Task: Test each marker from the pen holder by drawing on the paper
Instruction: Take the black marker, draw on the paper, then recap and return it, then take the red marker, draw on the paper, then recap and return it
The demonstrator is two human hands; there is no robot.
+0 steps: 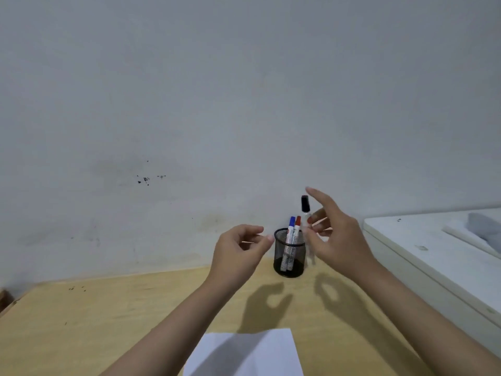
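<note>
A black mesh pen holder (289, 263) stands on the wooden desk near the wall. Inside it stand a blue-capped marker (291, 226) and a red-capped marker (298, 223). My right hand (336, 240) pinches a black-capped marker (305, 204) with thumb and middle fingers, upright and blurred, just above and right of the holder; the index finger points up. My left hand (238, 253) hovers left of the holder with fingers curled and nothing in it. A white sheet of paper (244, 354) lies at the desk's near edge.
The wooden desk (108, 316) meets a grey-white wall (217, 104) right behind the holder. A white cabinet (433, 256) with a grey object on top stands at the right, higher than the desk. Small dark specks lie on the desk at far left.
</note>
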